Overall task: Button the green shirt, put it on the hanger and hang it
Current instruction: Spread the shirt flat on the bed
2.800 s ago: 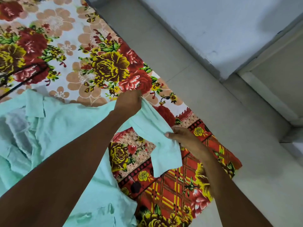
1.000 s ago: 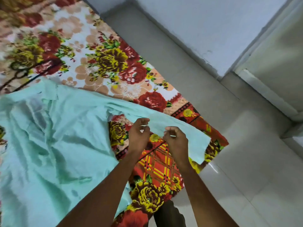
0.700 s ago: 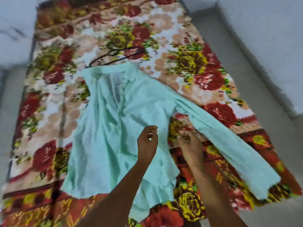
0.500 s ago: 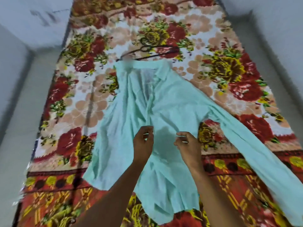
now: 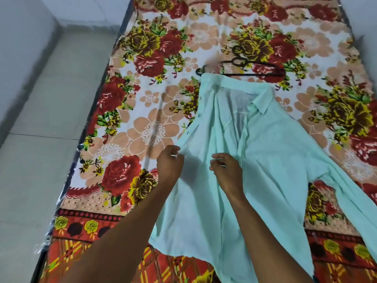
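Counting one green shirt (image 5: 265, 160), one black hanger (image 5: 253, 66), two bare hands. Shirt lies unbuttoned on the floral blanket (image 5: 142, 129), right of centre, collar toward the far edge, just touching the hanger. Left hand (image 5: 169, 164) pinches the shirt's left front edge. Right hand (image 5: 226, 172) curls, fingertips pinched on the fabric.
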